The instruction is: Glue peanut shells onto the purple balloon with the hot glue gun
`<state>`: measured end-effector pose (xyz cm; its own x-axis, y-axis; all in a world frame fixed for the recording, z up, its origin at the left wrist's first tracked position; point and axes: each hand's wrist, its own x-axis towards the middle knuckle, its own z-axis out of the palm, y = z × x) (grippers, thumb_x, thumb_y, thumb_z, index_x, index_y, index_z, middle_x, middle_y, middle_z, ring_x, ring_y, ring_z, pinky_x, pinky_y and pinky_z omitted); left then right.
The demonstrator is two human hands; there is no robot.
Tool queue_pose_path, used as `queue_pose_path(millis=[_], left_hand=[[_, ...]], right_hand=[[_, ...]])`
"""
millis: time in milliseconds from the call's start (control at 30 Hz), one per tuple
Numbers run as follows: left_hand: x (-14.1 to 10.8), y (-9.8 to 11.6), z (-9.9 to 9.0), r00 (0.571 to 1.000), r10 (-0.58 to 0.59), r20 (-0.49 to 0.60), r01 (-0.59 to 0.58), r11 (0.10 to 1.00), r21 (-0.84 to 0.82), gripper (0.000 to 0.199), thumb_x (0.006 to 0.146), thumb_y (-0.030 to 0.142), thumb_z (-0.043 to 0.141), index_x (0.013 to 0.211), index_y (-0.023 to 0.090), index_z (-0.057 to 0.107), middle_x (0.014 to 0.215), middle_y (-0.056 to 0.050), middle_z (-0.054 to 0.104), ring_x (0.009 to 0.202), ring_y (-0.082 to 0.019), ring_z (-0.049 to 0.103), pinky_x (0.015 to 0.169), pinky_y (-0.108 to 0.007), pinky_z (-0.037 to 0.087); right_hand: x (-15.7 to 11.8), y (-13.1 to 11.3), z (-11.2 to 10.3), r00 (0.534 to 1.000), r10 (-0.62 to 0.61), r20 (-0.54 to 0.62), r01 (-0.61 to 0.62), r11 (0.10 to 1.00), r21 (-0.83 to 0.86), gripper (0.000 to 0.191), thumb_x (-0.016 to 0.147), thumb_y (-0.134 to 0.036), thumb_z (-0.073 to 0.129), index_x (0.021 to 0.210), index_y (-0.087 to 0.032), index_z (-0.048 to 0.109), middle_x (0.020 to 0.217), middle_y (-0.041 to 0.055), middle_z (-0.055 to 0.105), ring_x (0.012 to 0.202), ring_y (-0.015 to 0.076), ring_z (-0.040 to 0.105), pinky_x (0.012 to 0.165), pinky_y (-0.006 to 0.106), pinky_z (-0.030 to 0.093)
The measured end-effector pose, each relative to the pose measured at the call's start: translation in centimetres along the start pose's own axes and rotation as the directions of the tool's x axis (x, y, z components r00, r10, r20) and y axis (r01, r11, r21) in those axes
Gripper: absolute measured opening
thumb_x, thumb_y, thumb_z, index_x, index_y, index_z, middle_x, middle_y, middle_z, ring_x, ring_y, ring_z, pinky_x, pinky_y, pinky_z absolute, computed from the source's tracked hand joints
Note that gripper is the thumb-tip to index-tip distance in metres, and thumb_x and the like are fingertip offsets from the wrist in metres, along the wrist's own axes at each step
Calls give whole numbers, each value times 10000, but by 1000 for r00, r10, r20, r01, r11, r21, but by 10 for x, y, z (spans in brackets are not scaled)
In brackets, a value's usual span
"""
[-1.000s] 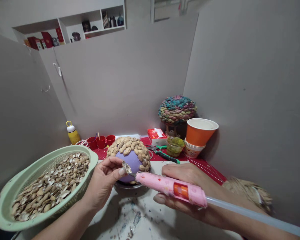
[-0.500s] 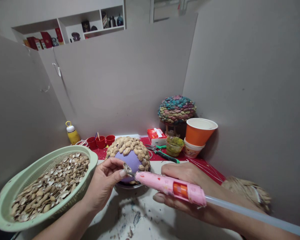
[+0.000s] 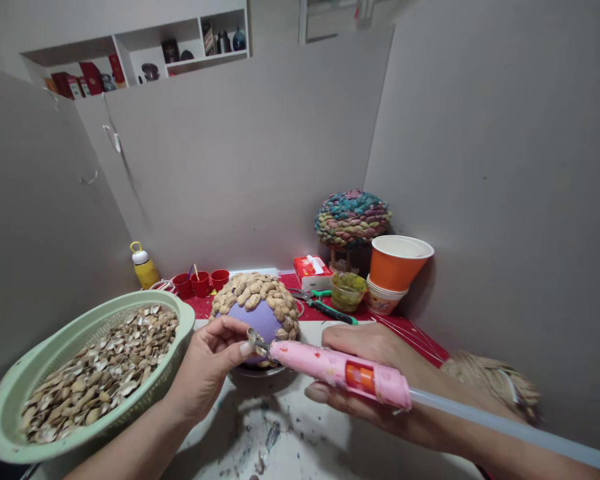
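Note:
Between the thumb and fingers of my left hand (image 3: 215, 357) is a peanut shell half (image 3: 253, 335), its hollow side turned toward the nozzle. My right hand (image 3: 365, 363) is wrapped round a pink hot glue gun (image 3: 320, 363), whose tip meets the shell. A long clear glue stick (image 3: 480, 415) runs out of the gun's back end across my right forearm. Just behind both hands sits a purple ball (image 3: 260, 320) in a shallow metal dish, its top and right side covered with peanut shells (image 3: 253, 290). Part of its lower front is hidden by my hands.
A green colander (image 3: 180, 320) full of peanut shells stands at the left. Behind are small red cups (image 3: 200, 285), a tissue pack (image 3: 313, 272), green-handled pliers (image 3: 335, 311), a glass bowl (image 3: 349, 293), stacked paper buckets (image 3: 397, 270) and a colourful shell-covered dome (image 3: 353, 220). Raffia (image 3: 490, 380) lies right.
Almost nothing differs. The view has shifted very slightly, while both hands keep their places with the glue gun's tip at the shell.

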<state>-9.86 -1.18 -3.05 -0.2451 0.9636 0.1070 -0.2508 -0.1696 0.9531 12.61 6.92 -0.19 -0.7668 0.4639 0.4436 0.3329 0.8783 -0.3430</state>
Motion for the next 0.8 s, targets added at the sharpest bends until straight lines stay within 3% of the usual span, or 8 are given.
queue_pose_path(millis=[300,533,800], left_hand=[[0,0,1,1000,-22,-5,22,1000,-1,271,591,255,882,777,163,709,733,0,697,683,-118,620,683,-222,486],[-1,0,1,1000,-21,9,21,1000,6,270,594,264,881,777,168,707,718,1,699,673,-120,625,673,-225,483],[-1,-2,0,999,-10,43,8,1000,29,218,635,246,859,780,171,715,715,1,709,674,-112,623,676,-215,478]], right_hand=[[1,-5,-6,999,16,52,-17,999,27,392,830,-469,625,621,-198,436,563,-29,503,442,93,435,448,232,297],[-1,-1,0,999,-31,-25,32,999,42,426,865,-522,569,623,-202,426,545,-36,481,435,89,412,447,227,285],[0,0,0,1000,-26,-5,26,999,36,425,862,-528,577,629,-199,443,548,-35,499,436,87,409,447,228,283]])
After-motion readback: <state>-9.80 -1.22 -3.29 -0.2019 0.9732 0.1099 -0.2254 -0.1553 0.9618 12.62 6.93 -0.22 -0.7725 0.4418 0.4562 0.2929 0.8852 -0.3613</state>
